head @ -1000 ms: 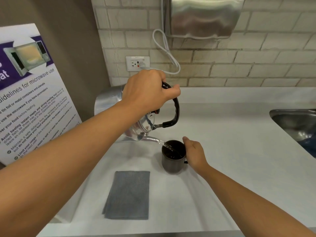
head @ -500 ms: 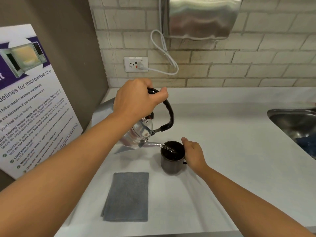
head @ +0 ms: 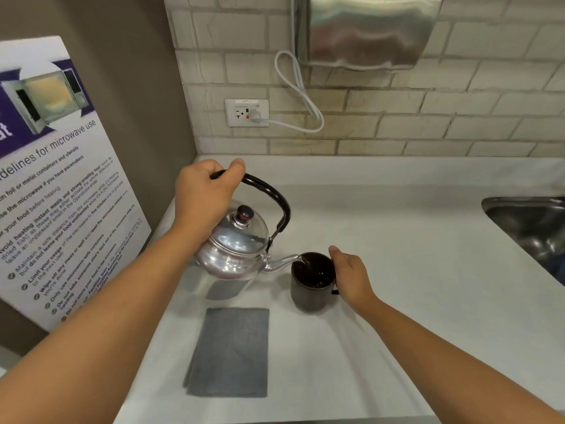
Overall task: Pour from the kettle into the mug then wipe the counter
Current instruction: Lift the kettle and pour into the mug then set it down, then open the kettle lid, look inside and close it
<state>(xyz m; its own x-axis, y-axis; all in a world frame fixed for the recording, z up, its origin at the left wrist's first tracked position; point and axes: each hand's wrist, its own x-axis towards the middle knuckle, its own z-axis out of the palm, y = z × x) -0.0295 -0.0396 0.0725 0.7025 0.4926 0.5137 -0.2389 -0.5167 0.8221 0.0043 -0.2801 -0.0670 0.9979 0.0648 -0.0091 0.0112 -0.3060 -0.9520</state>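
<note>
A shiny metal kettle (head: 235, 252) with a black handle hangs just above the white counter (head: 412, 270), tilted slightly to the right. My left hand (head: 204, 194) grips its handle from above. A thin stream of water runs from the spout into a dark mug (head: 312, 283), which stands on the counter and has dark liquid in it. My right hand (head: 351, 276) holds the mug by its right side, at the handle. A folded grey cloth (head: 229, 351) lies flat on the counter in front of the kettle.
A microwave-guidelines sign (head: 55, 185) leans against the left wall. A steel sink (head: 532, 228) is set into the counter at the right. On the brick wall are a socket (head: 247, 112) with a white cable and a metal dispenser (head: 367, 29).
The kettle has come down and tipped back towards level, so its lid now shows. The stream into the mug has thinned. My right hand stays on the mug.
</note>
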